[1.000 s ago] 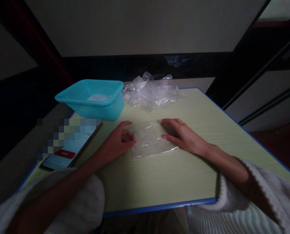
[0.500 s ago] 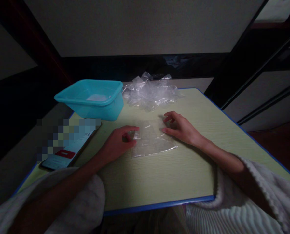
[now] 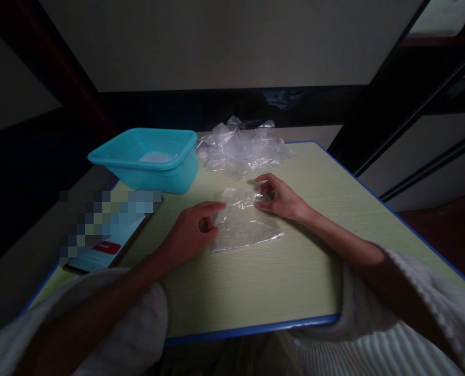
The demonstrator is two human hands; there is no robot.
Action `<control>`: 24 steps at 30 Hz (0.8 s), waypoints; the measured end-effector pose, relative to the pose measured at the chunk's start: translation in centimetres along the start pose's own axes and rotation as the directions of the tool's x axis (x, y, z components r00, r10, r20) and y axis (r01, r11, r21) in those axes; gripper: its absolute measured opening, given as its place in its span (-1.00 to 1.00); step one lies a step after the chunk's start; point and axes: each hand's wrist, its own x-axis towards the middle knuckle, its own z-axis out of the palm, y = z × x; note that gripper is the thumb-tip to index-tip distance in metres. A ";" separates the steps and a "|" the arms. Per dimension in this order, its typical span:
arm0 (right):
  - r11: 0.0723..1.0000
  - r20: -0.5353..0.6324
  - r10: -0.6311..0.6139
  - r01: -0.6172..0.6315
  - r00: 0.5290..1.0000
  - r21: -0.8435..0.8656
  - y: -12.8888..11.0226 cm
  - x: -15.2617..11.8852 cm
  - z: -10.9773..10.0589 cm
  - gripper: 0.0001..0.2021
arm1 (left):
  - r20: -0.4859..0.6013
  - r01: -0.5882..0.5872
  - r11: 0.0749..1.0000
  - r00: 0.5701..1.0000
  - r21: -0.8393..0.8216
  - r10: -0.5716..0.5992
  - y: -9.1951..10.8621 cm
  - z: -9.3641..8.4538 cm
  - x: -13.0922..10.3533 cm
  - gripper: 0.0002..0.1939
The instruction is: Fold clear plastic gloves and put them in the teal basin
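A clear, flat plastic bag point(image 3: 248, 230) lies on the table in front of me, its far edge slightly wrinkled and raised. My left hand point(image 3: 193, 230) rests at the bag's left side, thumb and forefinger apart, fingertips at or just over its edge. On the far right corner of the bag is my right hand point(image 3: 281, 197). Its fingers are curved, with a gap between thumb and forefinger, and the thumb tip seems to touch the plastic. Beyond both hands sits a loose heap of crumpled clear plastic bags point(image 3: 243, 149).
A turquoise plastic basin point(image 3: 157, 175) with something whitish inside stands at the back left. A phone point(image 3: 110, 245), partly pixelated, lies by the table's left edge. The pale table point(image 3: 255, 292) has a blue rim, and a panelled wall point(image 3: 232, 47) rises behind it.
My right hand has shifted slightly away from me and to the left. The bag's far edge has bunched and lifted a little. My left hand has barely moved.
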 end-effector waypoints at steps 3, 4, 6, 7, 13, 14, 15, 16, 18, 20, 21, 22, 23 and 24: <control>0.998 0.006 -0.014 0.013 1.000 0.056 -0.2 0.0 0.1 -0.54 | -0.002 -0.017 1.000 1.000 -0.003 0.017 -0.1 0.0 0.0 -0.52; 0.996 0.003 -0.024 0.024 1.000 0.084 -0.3 0.0 0.2 -0.54 | -0.004 -0.024 1.000 1.000 -0.002 0.024 -0.1 0.0 0.0 -0.52; 0.984 -0.016 -0.044 0.046 0.999 0.169 -0.3 0.0 0.3 -0.52 | -0.005 -0.034 0.999 0.999 -0.001 0.034 -0.2 0.0 0.1 -0.51; 0.975 -0.027 -0.050 0.055 0.998 0.214 -0.3 0.0 0.3 -0.50 | -0.010 -0.040 0.999 0.999 -0.001 0.040 -0.3 0.1 0.1 -0.51; 0.921 -0.087 -0.083 0.109 0.993 0.373 -0.1 0.1 0.6 -0.45 | -0.028 -0.076 0.997 0.997 0.013 0.076 -0.4 0.2 0.1 -0.52; 0.915 -0.093 -0.094 0.122 0.991 0.384 0.0 0.1 0.6 -0.45 | -0.028 -0.077 0.997 0.997 0.019 0.077 -0.4 0.2 0.1 -0.52; 0.916 -0.105 -0.103 0.135 0.989 0.378 0.1 0.1 0.6 -0.45 | -0.030 -0.079 0.997 0.996 0.022 0.080 -0.4 0.3 0.1 -0.53; 0.924 -0.129 -0.110 0.150 0.985 0.353 0.2 0.2 0.6 -0.45 | -0.034 -0.084 0.996 0.996 0.022 0.085 -0.4 0.3 0.2 -0.53; 0.950 -0.206 -0.131 0.182 0.970 0.252 0.4 0.2 0.5 -0.47 | -0.057 -0.105 0.994 0.993 0.015 0.105 -0.6 0.3 0.2 -0.54; 0.967 -0.282 -0.182 0.223 0.942 0.122 0.3 0.2 0.1 -0.52 | -0.102 -0.129 0.992 0.986 0.004 0.129 -0.8 0.2 0.3 -0.57; 0.967 -0.293 -0.223 0.249 0.930 0.052 0.2 0.0 -0.2 -0.56 | -0.131 -0.140 0.990 0.982 0.004 0.140 -0.9 0.2 0.3 -0.60; 0.960 -0.279 -0.275 0.281 0.920 -0.018 -0.1 -0.2 -0.5 -0.61 | -0.160 -0.151 0.988 0.976 0.008 0.151 -1.0 0.2 0.3 -0.62; 0.943 -0.239 -0.332 0.319 0.912 -0.092 -0.4 -0.4 -0.8 -0.67 | -0.187 -0.164 0.986 0.968 0.018 0.164 -1.1 0.2 0.3 -0.64; 0.916 -0.157 -0.390 0.364 0.907 -0.169 -0.9 -0.8 -1.1 -0.72 | -0.210 -0.182 0.983 0.960 0.037 0.186 -1.1 0.2 0.3 -0.67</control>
